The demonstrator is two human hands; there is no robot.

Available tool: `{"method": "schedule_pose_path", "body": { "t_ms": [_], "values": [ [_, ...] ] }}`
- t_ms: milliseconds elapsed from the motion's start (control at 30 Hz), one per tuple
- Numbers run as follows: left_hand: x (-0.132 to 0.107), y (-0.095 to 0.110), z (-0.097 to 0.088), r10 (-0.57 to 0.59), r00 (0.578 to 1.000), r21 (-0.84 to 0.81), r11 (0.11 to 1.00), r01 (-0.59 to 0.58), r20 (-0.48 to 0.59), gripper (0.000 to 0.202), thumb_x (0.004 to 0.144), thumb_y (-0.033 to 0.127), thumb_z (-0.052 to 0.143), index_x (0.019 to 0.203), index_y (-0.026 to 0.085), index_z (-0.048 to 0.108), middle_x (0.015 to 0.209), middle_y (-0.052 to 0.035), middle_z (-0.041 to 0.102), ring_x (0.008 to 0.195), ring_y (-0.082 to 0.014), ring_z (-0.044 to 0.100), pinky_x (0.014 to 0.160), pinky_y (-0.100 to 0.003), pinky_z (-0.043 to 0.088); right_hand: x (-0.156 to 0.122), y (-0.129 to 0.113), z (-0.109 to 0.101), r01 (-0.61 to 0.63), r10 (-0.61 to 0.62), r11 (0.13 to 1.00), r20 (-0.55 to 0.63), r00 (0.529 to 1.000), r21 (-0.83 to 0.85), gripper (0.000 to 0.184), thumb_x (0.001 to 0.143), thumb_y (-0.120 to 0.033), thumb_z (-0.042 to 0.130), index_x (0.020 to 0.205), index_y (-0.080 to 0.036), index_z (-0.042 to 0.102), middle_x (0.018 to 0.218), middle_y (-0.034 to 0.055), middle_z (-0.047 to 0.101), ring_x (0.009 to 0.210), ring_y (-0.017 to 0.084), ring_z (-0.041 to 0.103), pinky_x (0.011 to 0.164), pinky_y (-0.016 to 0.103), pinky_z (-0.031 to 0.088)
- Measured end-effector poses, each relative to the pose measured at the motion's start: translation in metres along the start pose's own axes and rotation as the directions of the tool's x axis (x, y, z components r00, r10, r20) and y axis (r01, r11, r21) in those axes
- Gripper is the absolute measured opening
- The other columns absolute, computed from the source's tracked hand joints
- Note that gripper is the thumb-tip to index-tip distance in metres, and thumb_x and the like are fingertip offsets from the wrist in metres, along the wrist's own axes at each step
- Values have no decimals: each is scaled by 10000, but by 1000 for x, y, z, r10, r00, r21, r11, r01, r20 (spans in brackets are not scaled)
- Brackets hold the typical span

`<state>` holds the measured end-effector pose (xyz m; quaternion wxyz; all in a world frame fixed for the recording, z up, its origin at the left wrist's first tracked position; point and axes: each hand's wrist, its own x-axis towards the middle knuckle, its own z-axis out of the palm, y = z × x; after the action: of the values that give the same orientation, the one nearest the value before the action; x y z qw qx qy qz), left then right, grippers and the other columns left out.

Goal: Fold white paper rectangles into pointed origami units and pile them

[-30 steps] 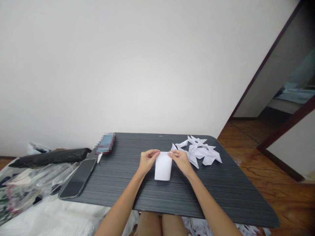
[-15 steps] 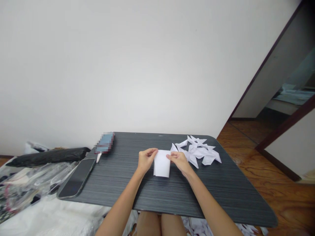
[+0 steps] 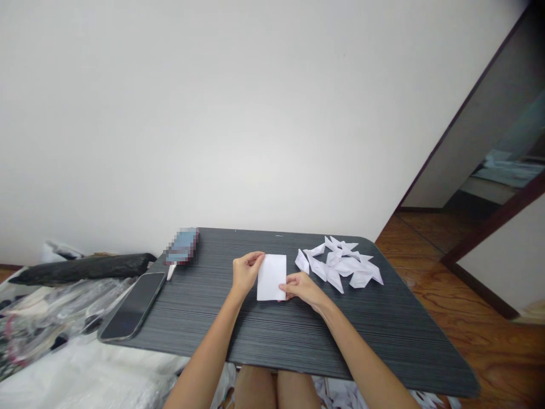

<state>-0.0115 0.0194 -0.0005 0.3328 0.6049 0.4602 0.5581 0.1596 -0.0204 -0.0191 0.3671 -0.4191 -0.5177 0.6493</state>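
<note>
A folded sheet of white paper [image 3: 271, 277] is held up over the dark table [image 3: 204, 318], its front face flat toward me. My left hand [image 3: 247, 272] pinches its upper left corner between thumb and fingers. Low on the right edge, my right hand [image 3: 303, 288] grips it, thumb in front and fingers partly hidden behind. To the right of that hand lies a loose group of folded white paper pieces [image 3: 340, 264] with pointed ends.
A smartphone [image 3: 134, 307] rests at the table's left edge. Behind it is a blurred-out blue and red item [image 3: 182, 246]. A long black wrapped bundle [image 3: 85, 270] and clear plastic [image 3: 85, 307] lie left of the table. A white wall [image 3: 255, 113] rises behind.
The folded paper has shifted slightly left and now looks flat instead of curved. My right hand has slid from its upper right corner down to the lower right edge.
</note>
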Motion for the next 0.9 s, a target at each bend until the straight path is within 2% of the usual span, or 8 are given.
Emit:
{"method": "schedule_pose_path", "body": {
  "t_ms": [133,267,400,533,667,800,833,900],
  "values": [
    [2,-3,-2,-2,999,13,1000,2,-43,243,672,316,572,767,104,646,763,-81,664,703,-175,622,663,-259,495,1,-3,6,58,-58,998,9,998,-12,339,640,-380,610,808,-86,597,644,64,654,582,140,608,526,220,444],
    [2,-5,0,-4,999,19,1000,5,-37,236,671,311,566,758,108,649,754,-76,663,699,-169,619,658,-252,491,1,-9,8,113,-110,993,-82,991,25,570,643,-371,612,1131,-138,432,735,52,649,574,141,601,515,240,458],
    [6,-8,-3,-126,991,14,992,127,-45,221,630,293,596,718,99,652,684,-75,659,640,-164,608,586,-240,476,-11,-19,0,292,-292,956,55,955,6,833,632,-302,636,1297,-318,134,1194,93,453,880,152,571,744,317,457],
    [9,-11,-6,-346,937,-113,930,350,50,177,568,237,635,654,82,646,580,-63,641,509,-133,571,468,-206,429,-20,-27,-6,425,-391,830,166,905,-360,756,494,-268,732,1180,-325,419,1394,34,73,1194,238,289,930,389,311],
    [3,-7,-1,-443,854,-168,852,495,272,147,535,203,649,615,81,642,536,-58,626,449,-113,549,432,-193,407,-15,-27,-2,474,-566,717,-28,824,-512,221,699,-298,574,909,-262,635,1247,39,416,1125,227,387,958,415,261],
    [-3,2,3,-389,718,-90,843,530,577,203,599,262,607,677,77,638,596,-82,635,491,-131,583,405,-174,392,-7,-21,-2,408,-504,850,-288,814,-334,248,727,-372,523,804,-171,648,786,58,652,752,200,585,719,333,449],
    [-3,5,3,-368,719,-50,872,487,589,225,631,299,582,663,82,633,584,-75,629,471,-125,573,375,-166,367,-5,-20,-3,389,-469,878,-331,819,-279,268,718,-388,531,787,-156,644,735,57,654,694,194,589,669,319,459],
    [-1,8,2,-272,820,-14,946,323,504,305,695,369,515,591,101,617,577,-56,619,468,-113,551,368,-167,353,-4,-19,-5,369,-408,913,-365,837,-175,296,707,-409,538,783,-139,637,706,62,657,650,188,592,632,309,466]
  ]
}}
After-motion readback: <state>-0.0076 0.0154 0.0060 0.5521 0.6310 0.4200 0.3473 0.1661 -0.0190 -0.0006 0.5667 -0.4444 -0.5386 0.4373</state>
